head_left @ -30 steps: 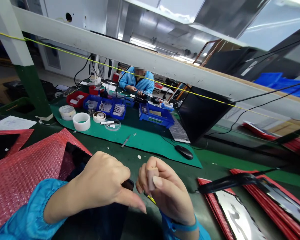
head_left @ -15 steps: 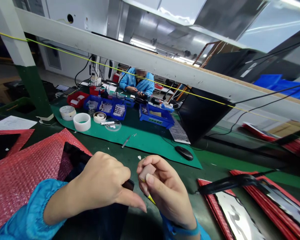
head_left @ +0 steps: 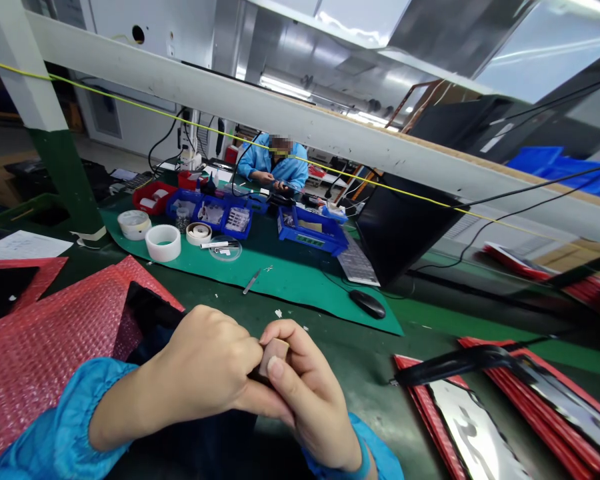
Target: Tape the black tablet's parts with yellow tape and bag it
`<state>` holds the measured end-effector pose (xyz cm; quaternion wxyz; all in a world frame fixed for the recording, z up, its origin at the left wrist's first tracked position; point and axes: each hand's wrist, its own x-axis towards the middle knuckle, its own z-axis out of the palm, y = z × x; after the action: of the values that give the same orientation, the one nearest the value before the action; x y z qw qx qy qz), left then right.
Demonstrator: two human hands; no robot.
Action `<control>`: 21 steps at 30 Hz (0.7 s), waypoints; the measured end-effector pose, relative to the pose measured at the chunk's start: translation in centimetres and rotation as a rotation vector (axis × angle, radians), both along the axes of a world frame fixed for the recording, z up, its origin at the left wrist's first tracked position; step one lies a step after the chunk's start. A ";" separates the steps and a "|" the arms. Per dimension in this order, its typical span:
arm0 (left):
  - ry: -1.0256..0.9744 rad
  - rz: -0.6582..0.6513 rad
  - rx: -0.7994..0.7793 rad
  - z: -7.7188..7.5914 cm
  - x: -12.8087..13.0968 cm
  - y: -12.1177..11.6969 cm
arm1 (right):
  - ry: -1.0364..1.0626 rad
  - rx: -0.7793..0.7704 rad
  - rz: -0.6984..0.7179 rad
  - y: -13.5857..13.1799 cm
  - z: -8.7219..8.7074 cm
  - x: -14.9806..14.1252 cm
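Note:
My right hand point(head_left: 313, 393) pinches a small greyish-pink piece point(head_left: 274, 355) with a pale edge between thumb and fingers. I cannot make out its exact kind. Against it rests my left hand point(head_left: 200, 363), its fingers curled and its knuckles toward the piece. The left thumb reaches under the right hand, and whatever the left fingers hold is hidden. Behind and below the left wrist lies a dark flat panel point(head_left: 153, 308), partly inside a red bubble-wrap bag point(head_left: 55, 333). Small white scraps point(head_left: 279, 313) lie on the dark green table just beyond the hands.
Tweezers point(head_left: 251, 281), tape rolls point(head_left: 163, 243), blue parts bins point(head_left: 237, 220) and a mouse point(head_left: 367, 305) are on a green mat. At right, a black tool point(head_left: 453, 365) lies across metal-faced panels point(head_left: 473, 427) on red wrap. Across the table sits a co-worker point(head_left: 275, 163).
My right hand has moved left with the small piece and now meets my left hand. The yellow strip below the right fingers is out of sight.

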<state>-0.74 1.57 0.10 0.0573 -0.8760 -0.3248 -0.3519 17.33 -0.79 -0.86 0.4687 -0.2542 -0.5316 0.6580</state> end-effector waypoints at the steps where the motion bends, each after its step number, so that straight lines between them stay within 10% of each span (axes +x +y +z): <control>1: -0.004 -0.001 0.010 0.0 0.0 0.0 | 0.036 -0.028 0.014 0.1 -0.1 0.0; 10: -0.057 -0.034 0.024 0.4 0.0 0.2 | 0.224 -0.072 0.199 1.1 -0.6 0.5; 21: -0.011 0.000 0.055 0.4 0.0 0.0 | 0.177 -0.055 0.012 0.5 -1.2 -0.5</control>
<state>-0.69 1.53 0.54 0.0797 -0.8721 -0.3153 -0.3656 16.86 -0.25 -2.08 0.5027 -0.2045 -0.4715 0.6951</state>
